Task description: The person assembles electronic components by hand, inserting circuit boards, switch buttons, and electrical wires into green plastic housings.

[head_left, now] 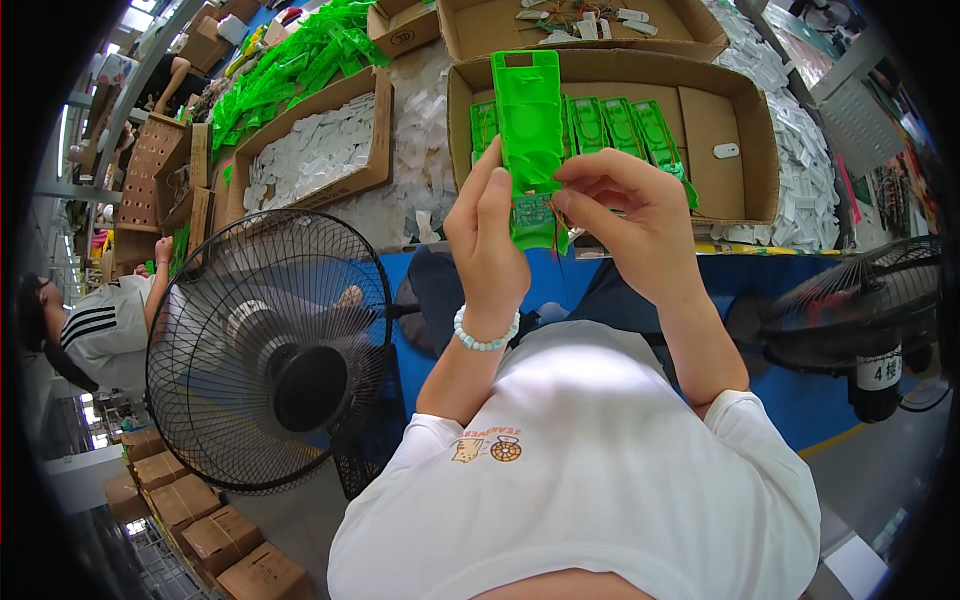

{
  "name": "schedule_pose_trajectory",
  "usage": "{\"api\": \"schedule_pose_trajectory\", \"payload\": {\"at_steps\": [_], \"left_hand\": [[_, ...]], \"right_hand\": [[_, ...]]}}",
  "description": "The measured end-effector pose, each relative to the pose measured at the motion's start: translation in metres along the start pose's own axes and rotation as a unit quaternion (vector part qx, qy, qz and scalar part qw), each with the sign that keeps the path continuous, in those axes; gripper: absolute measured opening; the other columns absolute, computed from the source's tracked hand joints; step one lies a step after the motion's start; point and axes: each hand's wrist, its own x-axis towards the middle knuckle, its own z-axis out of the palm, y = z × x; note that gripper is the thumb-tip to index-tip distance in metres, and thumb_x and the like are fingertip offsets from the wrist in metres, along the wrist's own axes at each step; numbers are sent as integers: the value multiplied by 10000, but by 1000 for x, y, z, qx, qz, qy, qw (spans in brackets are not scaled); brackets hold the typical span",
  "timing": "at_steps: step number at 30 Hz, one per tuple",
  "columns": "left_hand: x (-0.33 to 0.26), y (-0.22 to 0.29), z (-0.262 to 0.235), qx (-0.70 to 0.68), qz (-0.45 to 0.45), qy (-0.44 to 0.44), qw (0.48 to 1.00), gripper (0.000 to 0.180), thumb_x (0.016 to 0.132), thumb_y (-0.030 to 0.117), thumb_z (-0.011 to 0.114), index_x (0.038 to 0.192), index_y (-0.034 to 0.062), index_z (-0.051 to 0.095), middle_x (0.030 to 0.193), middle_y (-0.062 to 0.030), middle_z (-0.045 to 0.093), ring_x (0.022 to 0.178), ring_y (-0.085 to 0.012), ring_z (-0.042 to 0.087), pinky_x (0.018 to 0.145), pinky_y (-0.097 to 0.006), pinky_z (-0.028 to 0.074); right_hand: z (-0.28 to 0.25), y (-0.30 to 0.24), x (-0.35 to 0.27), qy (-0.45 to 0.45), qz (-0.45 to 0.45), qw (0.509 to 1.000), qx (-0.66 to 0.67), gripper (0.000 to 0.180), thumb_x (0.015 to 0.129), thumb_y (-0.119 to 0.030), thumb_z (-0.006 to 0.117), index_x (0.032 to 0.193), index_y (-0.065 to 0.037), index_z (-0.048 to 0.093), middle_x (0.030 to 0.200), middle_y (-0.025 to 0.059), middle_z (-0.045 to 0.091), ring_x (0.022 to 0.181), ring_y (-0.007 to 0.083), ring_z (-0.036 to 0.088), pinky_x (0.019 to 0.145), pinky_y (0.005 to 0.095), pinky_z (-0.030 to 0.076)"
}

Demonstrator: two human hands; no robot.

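A long bright green plastic housing [529, 110] stands up from my hands, over the near edge of the work table. My left hand [486, 235] is closed round its lower left side, thumb along the edge. In the lower part of the housing lies a small green circuit board [533, 212], with thin wires by it. My right hand [630, 215] pinches at the right edge, just above the board, thumb and forefinger together. What exactly those fingertips grip is too small to make out. Behind the housing, a cardboard box [730, 150] holds several similar green housings [622, 125].
Left of the box, a cardboard tray [374, 130] holds white plastic pieces. Green parts [290, 75] are heaped beyond it. Small boards with wires lie in a farther box [680, 22]. Black fans stand at left [270, 350] and right [860, 320]. A co-worker [110, 325] sits at far left.
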Motion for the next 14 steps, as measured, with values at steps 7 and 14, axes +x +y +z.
{"api": "schedule_pose_trajectory", "payload": {"at_steps": [7,14], "left_hand": [[-18,7,3,6,46,13,999,520,828,15,409,1318,-155,446,1225,-246,592,1087,-234,612,926,-315,479],[-27,10,3,19,82,6,996,511,826,-4,415,1312,-157,454,1250,-253,578,1116,-244,601,959,-326,466]], "right_hand": [[3,-4,-7,2,27,999,39,173,796,-11,669,956,44,633,814,72,670,749,103,643,678,232,525],[4,-8,-16,-2,38,998,49,158,799,-10,673,941,38,624,814,66,665,750,97,638,691,222,522]]}}
